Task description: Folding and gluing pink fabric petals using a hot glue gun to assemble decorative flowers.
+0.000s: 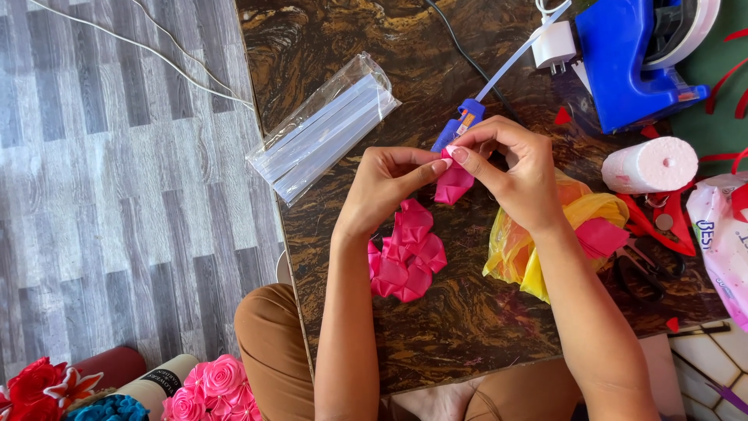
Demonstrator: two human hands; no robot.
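Note:
Both my hands meet over a dark marbled table. My left hand and my right hand pinch one folded pink ribbon petal between their fingertips, holding it a little above the tabletop. Just below it lies a small heap of folded pink petals. A blue glue gun lies behind my fingers, partly hidden by them.
A clear bag of glue sticks lies at the left. A yellow plastic bag with pink ribbon, red scissors, a white foam cylinder and a blue tape dispenser crowd the right. Ribbon roses sit on the floor.

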